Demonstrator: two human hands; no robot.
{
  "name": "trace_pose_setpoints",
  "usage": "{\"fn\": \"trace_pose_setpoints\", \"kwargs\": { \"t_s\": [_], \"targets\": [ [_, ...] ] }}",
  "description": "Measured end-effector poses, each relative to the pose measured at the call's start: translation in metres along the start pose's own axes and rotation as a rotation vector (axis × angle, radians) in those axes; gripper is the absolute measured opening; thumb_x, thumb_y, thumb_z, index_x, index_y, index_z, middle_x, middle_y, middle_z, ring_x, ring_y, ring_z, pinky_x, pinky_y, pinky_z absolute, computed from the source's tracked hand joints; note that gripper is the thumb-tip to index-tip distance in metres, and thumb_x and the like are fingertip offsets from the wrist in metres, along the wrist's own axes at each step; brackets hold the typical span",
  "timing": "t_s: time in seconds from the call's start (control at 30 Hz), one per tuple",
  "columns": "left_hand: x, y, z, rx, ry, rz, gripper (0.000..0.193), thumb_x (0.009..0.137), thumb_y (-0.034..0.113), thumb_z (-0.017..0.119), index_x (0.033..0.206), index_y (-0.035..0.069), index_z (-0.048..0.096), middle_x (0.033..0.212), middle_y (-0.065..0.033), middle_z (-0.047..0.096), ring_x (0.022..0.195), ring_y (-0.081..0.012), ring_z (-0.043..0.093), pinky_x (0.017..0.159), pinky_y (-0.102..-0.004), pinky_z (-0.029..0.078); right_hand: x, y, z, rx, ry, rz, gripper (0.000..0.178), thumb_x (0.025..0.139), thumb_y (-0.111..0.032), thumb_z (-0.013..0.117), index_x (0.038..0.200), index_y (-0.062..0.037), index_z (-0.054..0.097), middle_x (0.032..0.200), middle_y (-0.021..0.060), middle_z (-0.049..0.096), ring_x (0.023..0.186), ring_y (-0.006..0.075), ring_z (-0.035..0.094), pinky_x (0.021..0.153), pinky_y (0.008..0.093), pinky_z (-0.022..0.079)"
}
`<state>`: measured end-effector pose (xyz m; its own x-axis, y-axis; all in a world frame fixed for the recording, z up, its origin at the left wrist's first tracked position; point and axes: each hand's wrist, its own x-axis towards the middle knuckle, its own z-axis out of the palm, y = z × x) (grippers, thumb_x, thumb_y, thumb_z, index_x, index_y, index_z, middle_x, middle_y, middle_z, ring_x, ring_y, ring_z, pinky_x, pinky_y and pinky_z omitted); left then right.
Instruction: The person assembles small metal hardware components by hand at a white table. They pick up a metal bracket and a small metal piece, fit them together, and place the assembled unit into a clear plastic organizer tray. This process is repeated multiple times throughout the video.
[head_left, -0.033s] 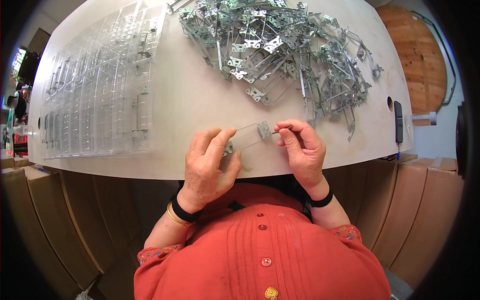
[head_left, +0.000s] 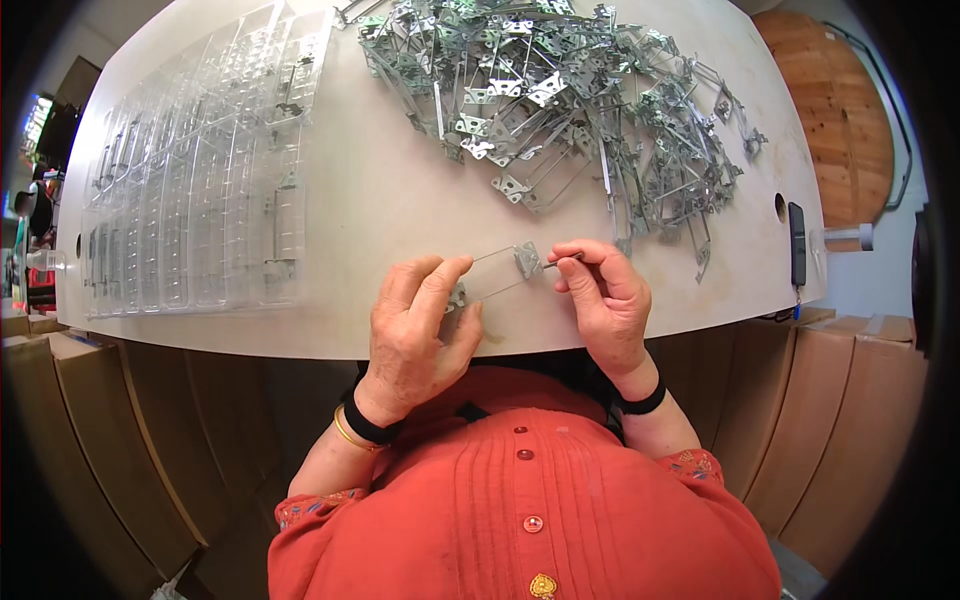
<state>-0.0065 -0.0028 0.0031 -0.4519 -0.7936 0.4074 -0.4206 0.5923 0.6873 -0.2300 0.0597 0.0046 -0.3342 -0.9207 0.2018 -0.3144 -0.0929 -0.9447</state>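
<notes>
Near the table's front edge, my left hand (head_left: 415, 325) is closed around one end of a metal bracket (head_left: 527, 260) with two thin parallel rods. Its far plate points to the right; the near plate is partly hidden under my fingers. Just right of that plate, my right hand (head_left: 606, 300) pinches a thin dark pin (head_left: 562, 262) between thumb and forefinger. The pin's left tip is at or close to the plate; whether they touch I cannot tell. A large heap of similar metal brackets (head_left: 545, 90) lies beyond my hands.
Clear plastic trays (head_left: 205, 190) with compartments, some holding metal parts, cover the table's left side. At the right edge lies a dark phone-like object (head_left: 797, 244). Cardboard boxes (head_left: 815, 400) stand below the table on both sides. A round wooden top (head_left: 835, 110) is at far right.
</notes>
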Motion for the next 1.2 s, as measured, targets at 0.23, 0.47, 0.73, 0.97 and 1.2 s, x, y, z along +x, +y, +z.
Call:
{"fn": "trace_pose_setpoints", "kwargs": {
  "t_s": [0.23, 0.47, 0.73, 0.97, 1.2],
  "targets": [
    [0.0009, 0.0003, -0.001, 0.006, -0.001, 0.002, 0.05, 0.078, -0.004, 0.079, 0.127, 0.001, 0.07, 0.114, -0.0171, 0.065, 0.093, -0.0289, 0.066, 0.078, -0.0387, 0.057, 0.0016, -0.0015, -0.0004, -0.097, -0.035, -0.049, 0.012, 0.099, 0.0, 0.075, 0.111, -0.0029, 0.074, 0.093, 0.0037, 0.071, 0.077, 0.0095, 0.064, 0.069, 0.0247, 0.052],
    [0.0008, 0.0001, -0.0011, -0.01, -0.01, -0.008, 0.052, 0.077, -0.004, 0.079, 0.128, 0.001, 0.07, 0.114, -0.0169, 0.065, 0.093, -0.0288, 0.066, 0.078, -0.0386, 0.057, 0.0023, -0.0033, 0.0001, -0.128, -0.043, -0.086, 0.011, 0.098, 0.0, 0.077, 0.108, -0.0029, 0.073, 0.095, 0.006, 0.072, 0.079, 0.0125, 0.065, 0.072, 0.0265, 0.053],
    [0.0004, -0.0007, -0.0001, -0.025, 0.0, -0.003, 0.051, 0.077, -0.004, 0.079, 0.127, 0.0, 0.07, 0.113, -0.0174, 0.065, 0.092, -0.0295, 0.066, 0.078, -0.0391, 0.057, 0.0043, -0.0056, -0.0003, -0.179, -0.047, -0.105, 0.01, 0.097, 0.001, 0.077, 0.106, -0.0025, 0.073, 0.095, 0.0066, 0.072, 0.08, 0.0144, 0.066, 0.072, 0.0274, 0.053],
    [0.0023, 0.0002, -0.0009, -0.013, -0.002, 0.012, 0.051, 0.077, -0.004, 0.079, 0.127, 0.0, 0.07, 0.113, -0.0171, 0.065, 0.092, -0.0294, 0.066, 0.077, -0.0391, 0.056, 0.0029, -0.0048, 0.0004, -0.148, -0.055, -0.06, 0.01, 0.097, 0.0, 0.078, 0.105, -0.0031, 0.074, 0.095, 0.0069, 0.072, 0.079, 0.0147, 0.066, 0.072, 0.0275, 0.052],
    [0.0026, 0.0, -0.0013, -0.018, -0.005, 0.012, 0.051, 0.077, -0.004, 0.079, 0.127, 0.0, 0.069, 0.112, -0.0168, 0.065, 0.091, -0.0291, 0.065, 0.077, -0.0389, 0.056, 0.0031, -0.0048, 0.0009, -0.148, -0.078, -0.066, 0.01, 0.096, 0.0, 0.078, 0.104, -0.0033, 0.073, 0.094, 0.0063, 0.071, 0.079, 0.0142, 0.065, 0.071, 0.0274, 0.052]
  ]
}}
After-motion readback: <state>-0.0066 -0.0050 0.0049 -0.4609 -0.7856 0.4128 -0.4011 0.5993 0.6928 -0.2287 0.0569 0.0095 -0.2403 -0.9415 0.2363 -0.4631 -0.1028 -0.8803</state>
